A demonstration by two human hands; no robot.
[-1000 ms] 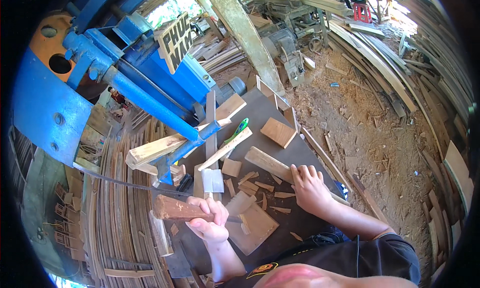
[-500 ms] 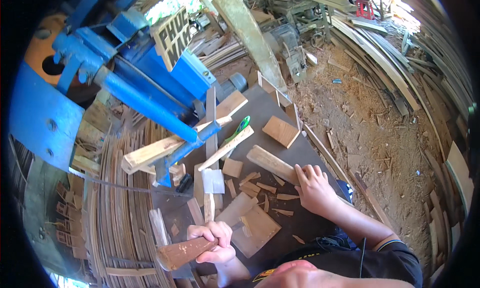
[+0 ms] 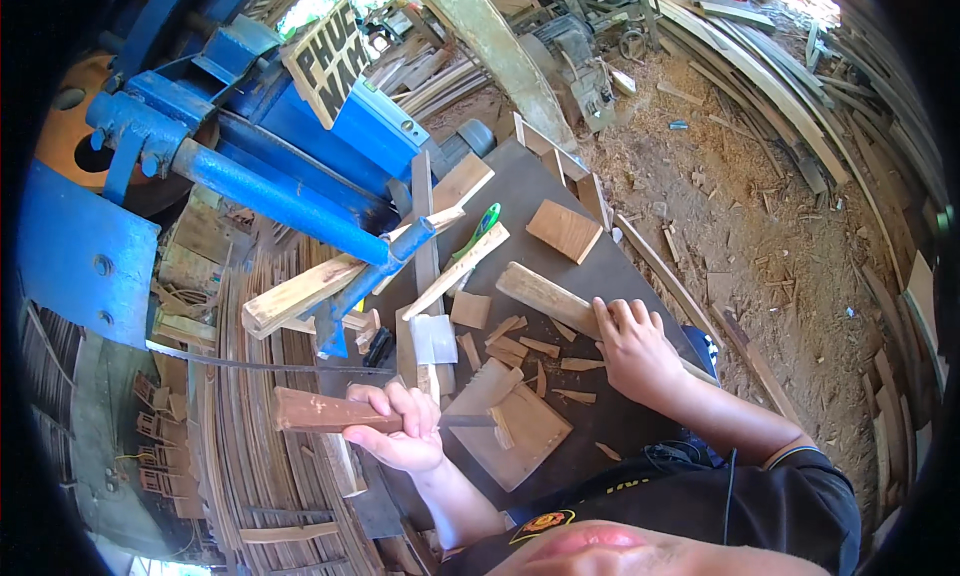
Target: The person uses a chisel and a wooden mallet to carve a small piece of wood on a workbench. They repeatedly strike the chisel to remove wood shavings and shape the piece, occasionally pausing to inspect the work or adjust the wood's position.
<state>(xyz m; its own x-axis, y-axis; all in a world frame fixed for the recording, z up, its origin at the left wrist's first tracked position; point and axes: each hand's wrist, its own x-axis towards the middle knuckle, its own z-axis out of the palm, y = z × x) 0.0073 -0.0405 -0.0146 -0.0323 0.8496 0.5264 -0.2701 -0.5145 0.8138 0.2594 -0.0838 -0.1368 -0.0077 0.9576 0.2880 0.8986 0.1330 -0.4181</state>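
My left hand [image 3: 402, 424] is closed around a tapered reddish-brown wooden piece [image 3: 325, 411], its wide end pointing left. A dark narrow strip [image 3: 468, 420] shows on the other side of the fist, above a pale board; whether it belongs to the held piece I cannot tell. My right hand [image 3: 640, 351] grips a long wooden slat [image 3: 548, 298] with bent fingers. That slat slants across the right of the dark tabletop [image 3: 490, 191] and emerges beyond the hand. Between the hands lie a flat square board [image 3: 535, 431] and several wood splinters [image 3: 575, 364].
Blue machinery [image 3: 280, 201] fills the upper left, with a thin blade [image 3: 240, 360] running below it. A wooden block [image 3: 563, 231], a green-handled tool [image 3: 485, 226] and a stick with a whitish wrap [image 3: 435, 339] lie on the table. Stacked planks [image 3: 745, 86] line the far right.
My left hand has risen and turned, swinging the brown piece from a slant to nearly level. My right hand stays on the slat. The whole view has shifted slightly.
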